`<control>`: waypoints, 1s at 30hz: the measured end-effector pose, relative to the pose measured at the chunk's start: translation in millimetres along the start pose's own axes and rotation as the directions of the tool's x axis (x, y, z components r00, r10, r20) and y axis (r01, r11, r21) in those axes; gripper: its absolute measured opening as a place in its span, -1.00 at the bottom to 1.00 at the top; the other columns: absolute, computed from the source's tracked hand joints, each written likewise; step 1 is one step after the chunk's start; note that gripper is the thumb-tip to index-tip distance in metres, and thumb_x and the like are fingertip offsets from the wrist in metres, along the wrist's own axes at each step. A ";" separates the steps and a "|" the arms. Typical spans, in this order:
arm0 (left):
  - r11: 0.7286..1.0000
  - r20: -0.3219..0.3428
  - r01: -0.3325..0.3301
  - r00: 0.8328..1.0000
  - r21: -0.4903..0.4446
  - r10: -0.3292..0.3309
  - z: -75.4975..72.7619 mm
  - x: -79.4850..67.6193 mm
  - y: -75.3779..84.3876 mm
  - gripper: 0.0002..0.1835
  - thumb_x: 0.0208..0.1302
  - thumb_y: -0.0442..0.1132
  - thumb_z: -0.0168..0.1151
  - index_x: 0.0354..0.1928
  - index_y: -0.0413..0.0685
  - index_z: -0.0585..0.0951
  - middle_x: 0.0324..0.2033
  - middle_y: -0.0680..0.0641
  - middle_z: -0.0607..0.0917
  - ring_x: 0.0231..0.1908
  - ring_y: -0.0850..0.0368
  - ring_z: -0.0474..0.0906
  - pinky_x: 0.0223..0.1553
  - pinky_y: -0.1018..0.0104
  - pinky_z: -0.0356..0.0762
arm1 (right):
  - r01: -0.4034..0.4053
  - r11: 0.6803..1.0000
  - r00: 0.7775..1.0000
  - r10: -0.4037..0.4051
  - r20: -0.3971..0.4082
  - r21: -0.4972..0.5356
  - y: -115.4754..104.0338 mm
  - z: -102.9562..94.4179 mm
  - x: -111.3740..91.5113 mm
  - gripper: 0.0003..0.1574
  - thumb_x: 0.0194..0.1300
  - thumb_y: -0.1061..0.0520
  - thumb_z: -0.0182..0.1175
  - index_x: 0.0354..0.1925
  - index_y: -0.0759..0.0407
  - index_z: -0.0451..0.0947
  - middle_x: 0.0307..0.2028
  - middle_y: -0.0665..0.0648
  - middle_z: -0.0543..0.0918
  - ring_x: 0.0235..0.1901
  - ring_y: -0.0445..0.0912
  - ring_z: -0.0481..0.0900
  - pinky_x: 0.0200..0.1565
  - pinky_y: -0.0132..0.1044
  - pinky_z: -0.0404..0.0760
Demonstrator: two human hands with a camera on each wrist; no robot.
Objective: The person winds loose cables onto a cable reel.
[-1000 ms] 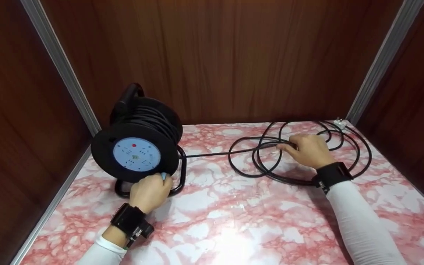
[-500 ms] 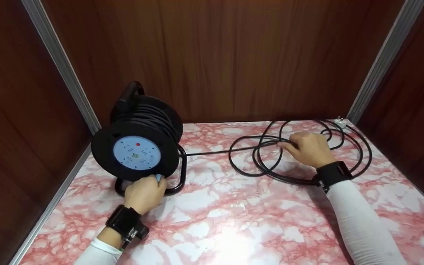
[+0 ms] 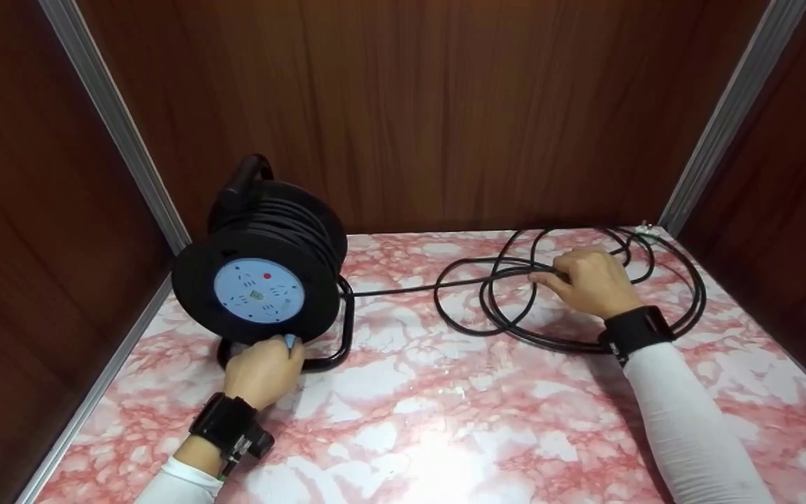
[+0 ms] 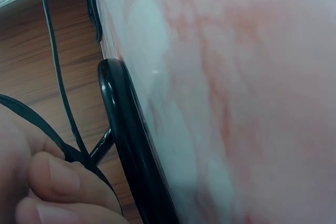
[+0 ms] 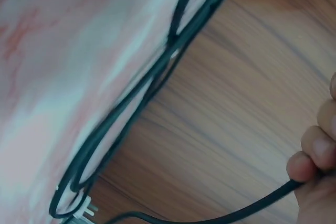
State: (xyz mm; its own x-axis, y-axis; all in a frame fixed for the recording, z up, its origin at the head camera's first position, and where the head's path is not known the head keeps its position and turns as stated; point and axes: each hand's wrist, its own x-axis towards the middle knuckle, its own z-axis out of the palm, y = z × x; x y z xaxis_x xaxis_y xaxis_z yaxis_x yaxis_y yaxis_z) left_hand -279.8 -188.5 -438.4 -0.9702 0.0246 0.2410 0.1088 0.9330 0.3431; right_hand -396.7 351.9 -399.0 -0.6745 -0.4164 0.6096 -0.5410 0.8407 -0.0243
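A black cable reel [image 3: 196,283] stands at the left of the head view, its round blue socket panel [image 3: 258,290] facing me. My left hand [image 3: 263,371] grips a small knob with a blue end [image 3: 290,341] at the lower rim of the front disc; the fingers hide most of it. From the reel a black cable [image 3: 410,289] runs right to my right hand [image 3: 595,283], which pinches it just above the table. Curled fingers [image 5: 315,153] hold the cable in the right wrist view. Loose cable loops [image 3: 473,332] lie around and under that hand.
A white plug [image 5: 83,207] lies at the far right corner, partly behind cable. The reel's black tube stand [image 4: 131,145] rests on the red-and-white marbled table [image 3: 403,420]. Brown wood-look panels [image 3: 403,119] close off the back and both sides.
My left hand has moved left along the bottom of the reel with the knob, and the disc has turned clockwise. The far-right loops and plug have shifted slightly. My right hand has hardly moved.
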 end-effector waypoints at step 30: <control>0.990 0.155 0.140 0.978 -0.004 -0.138 -33.9 -6.1 -42.5 -0.42 0.65 0.07 -0.26 -0.40 -0.05 0.62 -0.40 -0.11 0.68 -0.23 -0.15 0.70 -0.25 -0.31 0.59 | 0.032 0.999 0.999 -0.031 0.041 -0.013 1.1 0.6 -1.6 -0.34 0.44 -0.34 0.30 -0.60 -0.04 0.32 -0.61 -0.04 0.35 -0.58 -0.06 0.38 -0.40 -0.10 0.36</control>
State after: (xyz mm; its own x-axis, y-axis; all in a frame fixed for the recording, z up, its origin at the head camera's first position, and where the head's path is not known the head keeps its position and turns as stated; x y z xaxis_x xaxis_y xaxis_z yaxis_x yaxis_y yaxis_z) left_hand -271.2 -240.4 -423.7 -0.9977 -0.0491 0.0477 -0.0276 0.9257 0.3772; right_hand -396.5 353.3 -400.4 -0.6774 -0.4561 0.5771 -0.5553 0.8316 0.0054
